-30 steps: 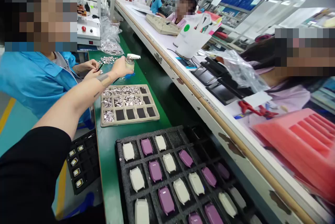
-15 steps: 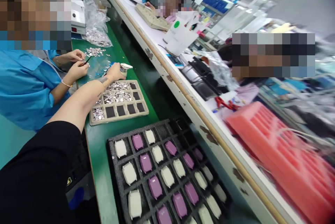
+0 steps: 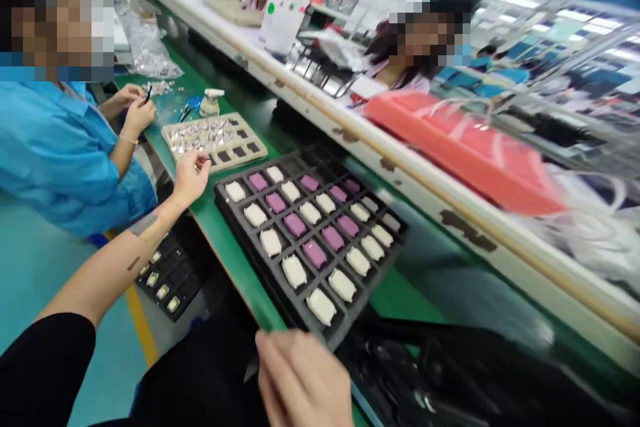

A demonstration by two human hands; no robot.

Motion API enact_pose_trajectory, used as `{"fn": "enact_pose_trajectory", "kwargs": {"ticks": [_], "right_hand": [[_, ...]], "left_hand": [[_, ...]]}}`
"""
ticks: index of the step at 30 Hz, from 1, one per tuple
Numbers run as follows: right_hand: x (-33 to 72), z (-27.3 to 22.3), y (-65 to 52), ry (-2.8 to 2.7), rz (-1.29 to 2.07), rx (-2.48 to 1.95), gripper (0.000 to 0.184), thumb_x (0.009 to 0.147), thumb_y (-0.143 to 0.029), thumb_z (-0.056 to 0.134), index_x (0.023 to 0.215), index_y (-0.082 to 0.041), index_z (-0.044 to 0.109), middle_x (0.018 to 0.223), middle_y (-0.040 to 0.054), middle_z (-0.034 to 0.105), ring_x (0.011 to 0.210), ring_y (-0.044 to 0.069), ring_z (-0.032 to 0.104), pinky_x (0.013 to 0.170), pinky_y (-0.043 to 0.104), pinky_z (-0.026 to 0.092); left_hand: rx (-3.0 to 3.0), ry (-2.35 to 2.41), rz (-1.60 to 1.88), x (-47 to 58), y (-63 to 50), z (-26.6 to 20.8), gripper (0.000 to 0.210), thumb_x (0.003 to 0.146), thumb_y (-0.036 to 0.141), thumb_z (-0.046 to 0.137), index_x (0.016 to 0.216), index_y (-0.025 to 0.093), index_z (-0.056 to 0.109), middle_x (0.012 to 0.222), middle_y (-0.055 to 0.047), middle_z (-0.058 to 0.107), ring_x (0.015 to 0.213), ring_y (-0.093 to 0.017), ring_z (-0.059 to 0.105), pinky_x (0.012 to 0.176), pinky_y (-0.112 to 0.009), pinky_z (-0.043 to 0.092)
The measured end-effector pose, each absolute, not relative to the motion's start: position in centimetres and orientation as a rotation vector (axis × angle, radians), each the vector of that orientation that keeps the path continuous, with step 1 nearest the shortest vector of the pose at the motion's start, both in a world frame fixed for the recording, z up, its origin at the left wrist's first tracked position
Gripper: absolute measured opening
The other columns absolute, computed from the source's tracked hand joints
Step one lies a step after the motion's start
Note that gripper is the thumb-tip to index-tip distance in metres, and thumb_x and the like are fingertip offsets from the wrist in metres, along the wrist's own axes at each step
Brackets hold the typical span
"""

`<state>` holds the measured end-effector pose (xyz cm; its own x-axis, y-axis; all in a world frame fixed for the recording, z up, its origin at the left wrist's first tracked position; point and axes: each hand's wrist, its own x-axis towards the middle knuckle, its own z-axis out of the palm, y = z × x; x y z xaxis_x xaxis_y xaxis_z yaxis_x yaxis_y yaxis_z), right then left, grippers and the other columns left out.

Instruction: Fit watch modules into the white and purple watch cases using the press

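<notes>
My left hand (image 3: 192,177) hangs at the near edge of a beige compartment tray (image 3: 240,161), its fingers loosely bent and slightly apart, with nothing visible in them. The tray holds many small shiny pieces, and some of its cells are dark. A small bottle with a white spray top (image 3: 211,103) stands behind it, apart from my hand. At the bottom, my right hand (image 3: 305,377) is blurred, its fingers pressed together; what they hold, if anything, is hidden. Just beyond it lies a black foam tray (image 3: 235,230) with white cases (image 3: 294,271) and purple cases (image 3: 315,253) in its cells.
A co-worker in a blue top (image 3: 65,140) sits at left, holding a thin dark tool (image 3: 149,94). Plastic bags (image 3: 147,47) lie on the green bench. A raised white ledge (image 3: 345,124) runs along the right, bearing a red foam tray (image 3: 450,154). Black material (image 3: 450,374) lies lower right.
My left hand has let go of the spray bottle and drawn back toward me. My right hand has come into view at the bottom. The view has turned to the right.
</notes>
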<state>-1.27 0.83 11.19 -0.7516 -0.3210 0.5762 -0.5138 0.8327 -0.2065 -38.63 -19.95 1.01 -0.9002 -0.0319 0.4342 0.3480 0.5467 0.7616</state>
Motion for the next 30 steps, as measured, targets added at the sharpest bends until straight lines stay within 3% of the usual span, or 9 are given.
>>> {"fn": "enact_pose_trajectory", "kwargs": {"ticks": [2,5,8,12,15,19,22,27,30], "right_hand": [[-5.2,14.4,0.3,-2.463,0.653,0.629,0.027,0.102,-0.007,0.066,0.122,-0.020,0.078,0.099,0.0069,0.081,0.083,0.021,0.078,0.072,0.035,0.066],[-15.8,18.1,-0.9,-2.505,0.651,0.597,0.018,0.112,-0.026,0.061,0.110,-0.023,0.079,0.104,0.0058,0.082,0.098,0.022,0.078,0.092,0.038,0.067],[-28.2,18.7,-1.7,-2.730,0.464,0.551,0.055,0.121,-0.038,0.033,0.105,-0.012,0.078,0.119,0.0132,0.080,0.116,0.022,0.075,0.105,0.036,0.061],[-41.9,16.7,-1.0,-2.941,0.214,0.451,0.047,0.115,-0.029,0.042,0.105,-0.001,0.078,0.138,0.0232,0.074,0.133,0.030,0.069,0.111,0.040,0.056],[-50.0,15.0,-0.4,-2.955,0.217,0.426,0.048,0.113,-0.023,0.040,0.118,0.008,0.076,0.147,0.0269,0.066,0.141,0.030,0.064,0.117,0.041,0.049],[-59.9,13.6,-1.2,-2.885,0.383,0.407,0.040,0.114,-0.021,0.050,0.144,-0.004,0.071,0.153,0.0235,0.062,0.140,0.032,0.062,0.121,0.050,0.048],[-65.9,12.4,-2.4,-2.822,0.621,0.444,0.034,0.109,-0.022,0.063,0.141,-0.021,0.075,0.153,0.0176,0.065,0.137,0.036,0.063,0.120,0.059,0.051],[-70.0,9.3,-3.2,-2.870,0.955,0.493,0.007,0.100,-0.025,0.070,0.097,-0.021,0.074,0.119,0.0119,0.075,0.116,0.033,0.067,0.114,0.053,0.055],[-69.4,8.2,-2.8,-2.878,1.008,0.409,0.014,0.106,-0.022,0.055,0.103,-0.021,0.069,0.121,0.0131,0.073,0.118,0.031,0.068,0.112,0.047,0.055]], "left_hand": [[-0.243,-2.414,-1.322,-34.2,-19.4,-1.1,0.013,0.106,0.030,0.055,0.101,0.028,0.066,0.096,-0.005,0.074,0.090,-0.027,0.073,0.091,-0.042,0.061],[-0.212,-2.453,-1.309,-31.2,-18.8,-2.5,0.017,0.111,0.031,0.050,0.104,0.029,0.065,0.101,-0.006,0.074,0.099,-0.028,0.074,0.097,-0.043,0.060],[-0.257,-2.486,-1.274,-31.0,-18.4,-2.2,0.014,0.107,0.024,0.054,0.105,0.030,0.066,0.109,-0.008,0.075,0.110,-0.032,0.074,0.103,-0.048,0.059],[-0.365,-2.507,-1.235,-31.0,-18.1,-1.8,0.021,0.103,0.017,0.054,0.103,0.032,0.068,0.105,-0.010,0.072,0.105,-0.036,0.073,0.097,-0.055,0.061],[-0.408,-2.496,-1.222,-30.1,-17.8,-1.8,0.025,0.107,0.020,0.051,0.107,0.036,0.070,0.102,-0.011,0.071,0.101,-0.037,0.073,0.089,-0.059,0.062],[-0.421,-2.480,-1.210,-28.7,-17.4,-1.7,0.039,0.104,0.018,0.056,0.125,0.046,0.073,0.092,-0.009,0.072,0.083,-0.036,0.074,0.070,-0.058,0.063],[-0.425,-2.476,-1.186,-28.0,-17.0,-1.5,0.060,0.097,0.014,0.058,0.143,0.050,0.070,0.093,-0.009,0.076,0.078,-0.035,0.077,0.063,-0.055,0.064],[-0.445,-2.542,-1.102,-26.8,-17.2,-0.9,0.051,0.095,0.005,0.054,0.136,0.028,0.073,0.096,-0.009,0.079,0.080,-0.028,0.075,0.070,-0.044,0.065],[-0.470,-2.605,-1.046,-25.8,-17.3,-0.7,0.036,0.099,0.006,0.051,0.125,0.019,0.072,0.101,-0.011,0.079,0.087,-0.026,0.073,0.078,-0.041,0.063]]}}
